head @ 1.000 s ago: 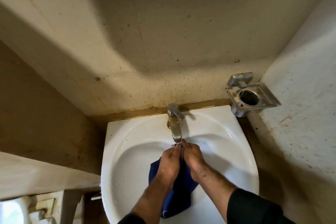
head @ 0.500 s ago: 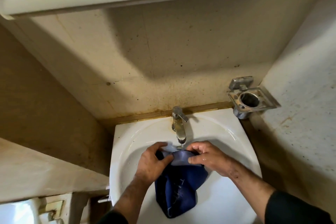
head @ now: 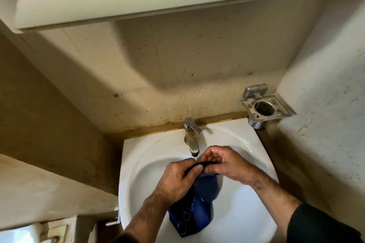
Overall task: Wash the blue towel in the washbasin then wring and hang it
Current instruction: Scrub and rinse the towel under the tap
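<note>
Under the tap (head: 192,140), over the white washbasin (head: 245,221), I see the blue towel (head: 197,203) stretched between both hands — its dark top edge runs from one to the other, and the rest hangs down into the bowl below them, white lettering showing. My left hand (head: 177,180) pinches the edge with curled fingers; my right hand (head: 225,163) grips the other end, just beside the spout. A metal holder (head: 266,107) sits on the wall at the right — well apart from the towel.
</note>
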